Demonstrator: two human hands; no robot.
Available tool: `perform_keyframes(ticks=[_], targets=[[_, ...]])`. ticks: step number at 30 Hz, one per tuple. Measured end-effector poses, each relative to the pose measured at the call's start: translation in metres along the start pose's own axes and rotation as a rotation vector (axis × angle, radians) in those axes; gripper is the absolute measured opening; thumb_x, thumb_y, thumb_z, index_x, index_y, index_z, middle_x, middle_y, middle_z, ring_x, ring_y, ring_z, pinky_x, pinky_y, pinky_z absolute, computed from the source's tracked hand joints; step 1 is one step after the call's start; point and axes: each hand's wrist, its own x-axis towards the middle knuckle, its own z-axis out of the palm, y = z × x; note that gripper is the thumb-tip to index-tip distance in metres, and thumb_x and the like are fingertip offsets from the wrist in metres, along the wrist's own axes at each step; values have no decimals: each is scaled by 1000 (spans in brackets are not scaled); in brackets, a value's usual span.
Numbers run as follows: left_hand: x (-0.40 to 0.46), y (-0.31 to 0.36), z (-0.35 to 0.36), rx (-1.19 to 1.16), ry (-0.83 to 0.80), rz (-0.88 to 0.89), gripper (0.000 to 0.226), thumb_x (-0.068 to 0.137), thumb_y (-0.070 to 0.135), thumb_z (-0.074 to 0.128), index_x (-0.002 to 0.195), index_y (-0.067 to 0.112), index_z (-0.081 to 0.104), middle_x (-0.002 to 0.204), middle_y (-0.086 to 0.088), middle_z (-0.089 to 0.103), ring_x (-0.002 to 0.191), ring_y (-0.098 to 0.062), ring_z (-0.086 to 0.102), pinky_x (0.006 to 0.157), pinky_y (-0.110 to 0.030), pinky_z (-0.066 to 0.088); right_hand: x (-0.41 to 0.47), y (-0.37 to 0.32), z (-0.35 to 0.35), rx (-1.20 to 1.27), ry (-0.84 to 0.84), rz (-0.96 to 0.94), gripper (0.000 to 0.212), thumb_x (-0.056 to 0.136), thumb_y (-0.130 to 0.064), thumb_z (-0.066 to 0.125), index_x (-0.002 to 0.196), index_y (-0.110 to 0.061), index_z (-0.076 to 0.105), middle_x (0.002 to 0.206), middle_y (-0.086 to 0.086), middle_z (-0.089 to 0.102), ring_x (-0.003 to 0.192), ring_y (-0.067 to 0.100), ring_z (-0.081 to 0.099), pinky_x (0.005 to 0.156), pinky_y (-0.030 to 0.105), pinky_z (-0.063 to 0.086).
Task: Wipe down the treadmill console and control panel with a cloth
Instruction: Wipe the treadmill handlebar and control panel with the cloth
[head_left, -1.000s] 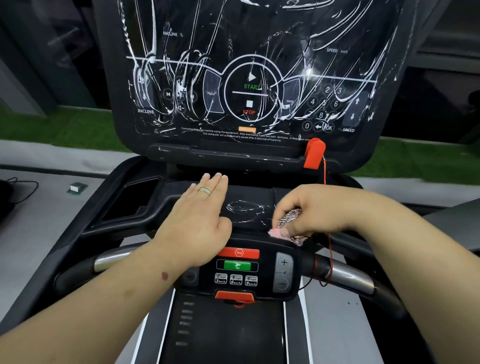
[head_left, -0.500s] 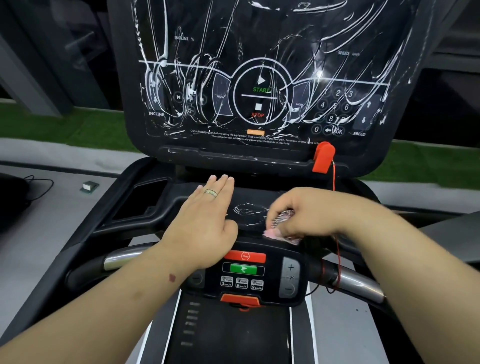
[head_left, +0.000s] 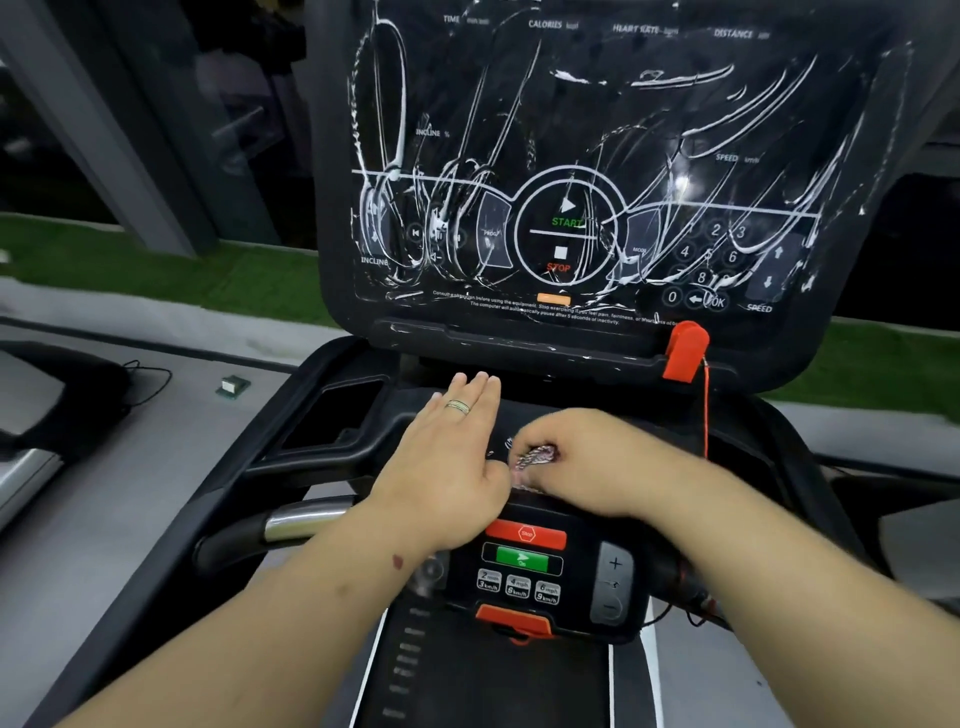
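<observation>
Right hand (head_left: 576, 457) with cloth (head_left: 537, 457) slid left across tray surface, now touching thumb side of left hand (head_left: 447, 457); a second ago clear gap between them. White foam swirl on tray, visible before between hands, now mostly covered, only trace left (head_left: 509, 443). Camera tilted up: more of console (head_left: 597, 171) in view.

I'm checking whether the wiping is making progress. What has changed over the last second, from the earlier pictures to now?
The right hand, gripping the cloth, has slid left across the ledge until it reaches the left hand; the foam smear between them is now mostly covered. The left hand stays flat on the ledge. The screen is still streaked with white foam, and the red clip hangs where it was.
</observation>
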Motion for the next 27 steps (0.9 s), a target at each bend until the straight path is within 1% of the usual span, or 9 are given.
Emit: perform_keyframes(ticks=[3,8,11,14,17,20,23,25,27], targets=[[-1,-1,-1,-22,13,-1,82,95,26,45,164,17,1,172,2,-2,156,-10,-10,128,-34,1,0,-2,0,104,-26,-60,5,90,-33,72,93,-37,73,90,-15,72,88,3,65,89,34,54],[-8,-26,-4,-89,21,-56,73,101,26,37,164,20,0,172,5,-4,155,-8,-14,128,-33,-2,-26,9,-39,52,-243,91,14,84,-56,75,90,-44,73,87,-9,73,75,4,65,76,25,52],[-5,-42,-8,-132,18,-93,69,104,23,35,164,19,1,171,5,-4,155,-7,-14,127,-30,-4,-6,-4,-19,16,-131,99,7,86,-49,75,88,-42,72,84,-12,72,79,4,66,78,25,53],[9,-64,-8,-62,45,-136,70,102,21,37,164,14,5,172,-1,2,157,-16,-8,128,-34,-1,12,-22,6,60,-2,38,6,88,-49,73,88,-43,70,85,-19,69,79,-3,61,79,24,52],[15,-87,-5,-6,11,-210,73,99,20,41,163,12,7,172,-5,5,158,-22,-4,128,-37,1,0,-20,-5,162,-68,52,7,89,-47,73,88,-41,72,85,-21,69,70,-8,57,69,15,45],[21,-98,-1,-11,-44,-228,76,98,20,42,163,13,4,172,-5,2,158,-22,-6,128,-37,1,-18,-7,-30,164,-201,116,9,86,-51,74,92,-43,73,88,-12,72,69,-5,58,68,16,46],[27,-101,3,11,-87,-201,78,97,20,42,164,14,2,172,-4,-1,158,-21,-9,129,-38,1,-10,-9,-30,85,-215,150,3,88,-46,74,90,-45,72,81,-15,72,62,-5,57,64,16,45],[31,-102,6,25,-129,-185,79,97,20,43,164,14,1,172,-3,-3,157,-20,-10,129,-38,0,9,-18,-11,68,-149,121,4,87,-44,73,91,-43,72,80,-22,70,68,-6,60,70,18,48],[33,-102,8,39,-172,-168,80,97,20,43,164,16,1,172,-1,-4,157,-20,-10,128,-37,-1,23,-27,3,54,-86,79,8,87,-45,73,94,-46,70,91,-21,69,83,-4,63,83,24,52]])
